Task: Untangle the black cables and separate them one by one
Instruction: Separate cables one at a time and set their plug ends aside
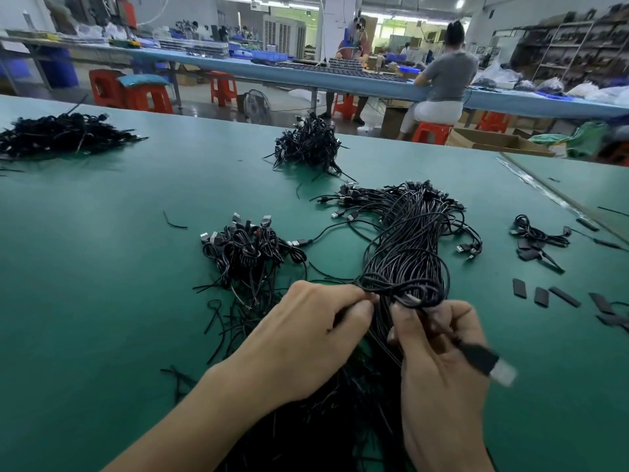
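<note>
From the head camera I look down on a green table [119, 267] covered with black cables. In the near centre, my left hand [320, 321] has its fingers curled and pinches a small loop of cable [401, 291] at its left end. My right hand [439, 352], just beside it, is curled round the same strand below the loop. A USB plug [490, 364] sticks out past its knuckles to the right, blurred. The loop lies at the near end of a long bundle of cables [408, 247], which stretches away from my hands up the table, its plugs fanned out at the far end. More tangled strands run down between my forearms to the bottom edge. Left of the bundle sits a smaller coiled pile [245, 250] with plugs pointing up, and thin loose ties [224, 321] lie scattered in front of it. Two further heaps rest well apart, one far centre [309, 141] and one far left [58, 134]. To the right lie a few separated cables [537, 236] and several flat black strips [541, 296]. Beyond the table, a person in a grey shirt [446, 73] sits at a long blue bench, with red stools [149, 97] nearby.
</note>
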### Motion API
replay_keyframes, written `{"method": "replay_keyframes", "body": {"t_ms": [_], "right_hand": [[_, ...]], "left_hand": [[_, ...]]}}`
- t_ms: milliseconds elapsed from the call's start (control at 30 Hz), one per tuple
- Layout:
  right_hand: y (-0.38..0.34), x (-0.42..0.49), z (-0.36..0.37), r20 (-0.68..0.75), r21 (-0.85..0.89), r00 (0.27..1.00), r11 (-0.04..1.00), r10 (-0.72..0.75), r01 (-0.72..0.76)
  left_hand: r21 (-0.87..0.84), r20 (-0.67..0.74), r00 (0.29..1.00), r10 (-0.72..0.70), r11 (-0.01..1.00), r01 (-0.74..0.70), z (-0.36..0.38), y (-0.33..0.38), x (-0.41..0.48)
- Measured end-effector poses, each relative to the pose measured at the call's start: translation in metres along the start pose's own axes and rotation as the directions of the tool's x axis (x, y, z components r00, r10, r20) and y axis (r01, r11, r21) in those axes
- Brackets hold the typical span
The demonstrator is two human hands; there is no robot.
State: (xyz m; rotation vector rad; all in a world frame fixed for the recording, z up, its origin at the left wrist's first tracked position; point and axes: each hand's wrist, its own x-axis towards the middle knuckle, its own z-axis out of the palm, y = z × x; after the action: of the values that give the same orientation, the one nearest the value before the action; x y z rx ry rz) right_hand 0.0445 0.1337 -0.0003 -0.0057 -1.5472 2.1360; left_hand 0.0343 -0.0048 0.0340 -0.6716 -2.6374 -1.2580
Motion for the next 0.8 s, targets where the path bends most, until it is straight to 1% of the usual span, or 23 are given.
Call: {"method": "replay_keyframes", "body": {"t_ms": [67,133,167,200,233,300,367,567,633,800], "right_hand": [[0.002,0.000,0.002,-0.010,-0.034,1.000,0.999,0.006,-0.006],[0.001,-0.001,0.007,0.001,0.036,0.999,0.999,0.034,-0.034],[0.001,-0.002,0.010,0.041,0.080,0.998,0.996,0.043,-0.046],[0.000,-0.004,0.011,0.091,0.071,0.995,0.997,0.036,-0.042],[0.000,-0.007,0.012,0.147,0.020,0.989,0.999,0.021,-0.025],[0.001,-0.010,0.012,0.201,-0.061,0.980,0.998,0.008,0.004],[0.003,-0.008,0.010,0.200,-0.088,0.980,0.996,0.013,0.005],[0.005,-0.003,0.006,0.240,-0.007,0.968,0.997,0.077,-0.078],[0.003,-0.002,0.007,0.243,0.016,0.967,0.997,0.073,-0.079],[0.011,0.003,0.001,0.152,-0.024,0.986,0.997,0.075,-0.073]], "left_hand": [[-0.142,-0.016,0.999,-0.034,0.989,0.031,-0.003,0.005,0.001],[-0.242,0.014,0.997,-0.081,0.967,0.082,-0.006,0.007,0.003],[-0.261,0.047,0.994,-0.102,0.959,0.110,-0.006,0.006,0.004],[-0.262,0.069,0.991,-0.115,0.956,0.129,-0.007,0.005,0.005],[-0.253,0.069,0.991,-0.117,0.959,0.130,-0.007,0.003,0.005],[-0.226,0.051,0.993,-0.103,0.968,0.112,-0.008,0.001,0.006],[-0.247,0.060,0.992,-0.115,0.961,0.127,-0.009,0.000,0.006],[-0.291,0.094,0.994,-0.050,0.954,0.075,-0.011,-0.005,0.005],[-0.264,0.089,0.995,-0.046,0.962,0.068,-0.010,-0.006,0.004],[-0.106,0.004,0.999,-0.034,0.994,0.034,-0.005,-0.006,0.005]]}}
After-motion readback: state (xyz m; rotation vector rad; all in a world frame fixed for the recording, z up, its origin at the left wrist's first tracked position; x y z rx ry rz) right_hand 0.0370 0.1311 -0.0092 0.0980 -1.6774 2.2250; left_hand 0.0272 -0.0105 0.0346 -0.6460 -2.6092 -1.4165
